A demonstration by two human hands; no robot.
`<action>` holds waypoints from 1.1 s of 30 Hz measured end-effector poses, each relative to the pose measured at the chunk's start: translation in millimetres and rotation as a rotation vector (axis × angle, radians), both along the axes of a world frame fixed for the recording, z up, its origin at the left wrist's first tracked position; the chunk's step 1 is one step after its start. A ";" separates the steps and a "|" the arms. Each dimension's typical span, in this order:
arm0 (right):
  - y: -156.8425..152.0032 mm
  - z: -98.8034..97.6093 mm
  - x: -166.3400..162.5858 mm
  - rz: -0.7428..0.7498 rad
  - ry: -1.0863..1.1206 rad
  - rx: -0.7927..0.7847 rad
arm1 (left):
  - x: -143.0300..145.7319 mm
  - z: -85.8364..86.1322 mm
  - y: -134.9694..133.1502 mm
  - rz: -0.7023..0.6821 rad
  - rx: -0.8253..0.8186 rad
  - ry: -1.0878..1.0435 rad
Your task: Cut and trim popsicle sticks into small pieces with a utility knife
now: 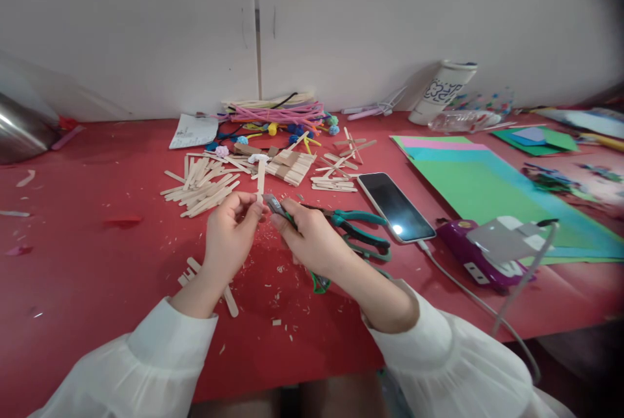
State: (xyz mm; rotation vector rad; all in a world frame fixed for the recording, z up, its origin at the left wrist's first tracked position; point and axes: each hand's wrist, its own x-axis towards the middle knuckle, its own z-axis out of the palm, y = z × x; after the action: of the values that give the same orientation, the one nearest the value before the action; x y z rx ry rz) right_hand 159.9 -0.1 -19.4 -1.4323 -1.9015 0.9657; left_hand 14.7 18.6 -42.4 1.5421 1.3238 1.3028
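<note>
Head view at frame centre shows the left hand [228, 234] pinching a wooden stick [260, 182] upright while the right hand [312, 242] squeezes green-handled pliers [292, 222] at its base; a clean cut probably needs the blades square and the stick steady.

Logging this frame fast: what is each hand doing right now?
Left hand: closed, pinching an upright wooden craft stick.
Right hand: closed around green-handled pliers, their jaws at the stick's lower end.

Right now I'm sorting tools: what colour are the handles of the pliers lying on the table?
Teal green, clearest in the head view: pliers.
</note>
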 end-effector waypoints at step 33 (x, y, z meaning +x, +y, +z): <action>3.0 3.8 0.7 0.065 0.519 -0.504 | 4.0 5.3 -5.1 0.037 0.062 0.071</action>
State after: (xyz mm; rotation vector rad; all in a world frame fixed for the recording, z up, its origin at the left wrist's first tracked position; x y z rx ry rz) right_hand 160.5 2.9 -15.6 -1.2081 -1.3800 1.7433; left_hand 18.7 13.5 -37.0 1.6268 1.3729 1.3344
